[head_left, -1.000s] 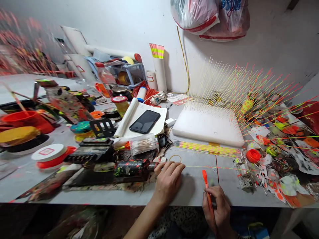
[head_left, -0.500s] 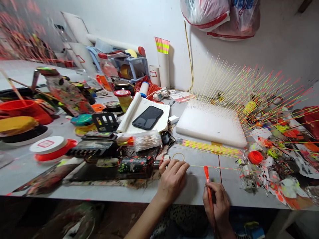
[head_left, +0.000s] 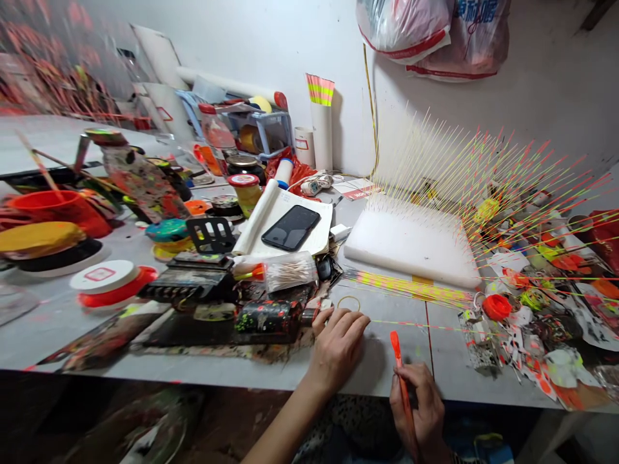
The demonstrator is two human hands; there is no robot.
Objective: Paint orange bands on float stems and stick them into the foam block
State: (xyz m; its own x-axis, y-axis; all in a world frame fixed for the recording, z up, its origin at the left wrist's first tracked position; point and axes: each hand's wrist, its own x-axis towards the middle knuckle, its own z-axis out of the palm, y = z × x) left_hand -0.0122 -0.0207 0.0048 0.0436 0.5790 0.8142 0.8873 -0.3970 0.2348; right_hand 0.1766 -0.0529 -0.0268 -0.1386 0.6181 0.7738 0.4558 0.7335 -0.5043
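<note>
Nearest us, just over the front edge of the bench (head_left: pixel 232 370): our right hand (head_left: pixel 422 406), thumb and fingers pinching an orange brush (head_left: pixel 395 348) partway along its handle, tip up. We judge it light, stiff in the handle, soft and wet at the flat tip, slick where paint coats it; best held on the handle, below the bristles. Item, farther in: our left hand (head_left: pixel 338 351), palm down, fingers curved and close together; what the fingertips grip is hidden, so we cannot tell. From beside them one thin rod (head_left: pixel 406 323), banded green and red, runs parallel to the front edge towards the right-hand clutter; likely feather-light, springy and easily snapped, with bands that may smear, so best taken by an end. Left of that hand: a paint-spotted black cylinder (head_left: pixel 268 317), smooth and rounded. Beyond: a thin elastic ring (head_left: pixel 349 298); a bundle of banded rods (head_left: pixel 411 289), lying flat; a white foam block (head_left: pixel 411 248), thick and matt, bristling with slender rods along its far part; to its left, a glossy phone (head_left: pixel 291 227) on an open paper notebook (head_left: pixel 325 222). Near the bench's back edge: a tall white tube (head_left: pixel 323 138); above, crinkled plastic bags (head_left: pixel 406 29).
</note>
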